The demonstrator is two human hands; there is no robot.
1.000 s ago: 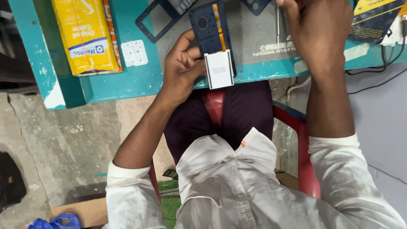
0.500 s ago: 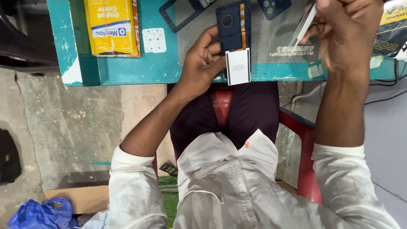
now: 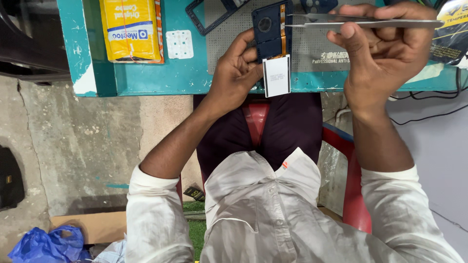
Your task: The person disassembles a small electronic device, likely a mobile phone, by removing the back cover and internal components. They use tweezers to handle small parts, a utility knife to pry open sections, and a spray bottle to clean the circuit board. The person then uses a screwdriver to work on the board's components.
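Note:
My left hand (image 3: 237, 73) grips the side of a dark blue opened phone body (image 3: 271, 30) that lies on a grey work mat (image 3: 317, 46). A white rectangular battery (image 3: 276, 76) sticks out of the phone's near end, over the table's front edge. An orange flex strip runs along the phone's right side. My right hand (image 3: 385, 48) holds metal tweezers (image 3: 341, 20) level above the mat, their tips pointing left toward the phone's upper right corner.
A teal table (image 3: 185, 78) carries a yellow packet (image 3: 130, 30), a small white square pad (image 3: 180, 44) and a dark phone frame (image 3: 214, 14). A printed pack (image 3: 451, 34) and black cables (image 3: 429, 104) are at the right. Below me are a red chair (image 3: 353, 195), cardboard and a blue bag (image 3: 44, 243).
My right hand turned the tweezers from upright to level, tips now aimed left at the phone. My left hand kept its hold on the phone. The view shifted slightly.

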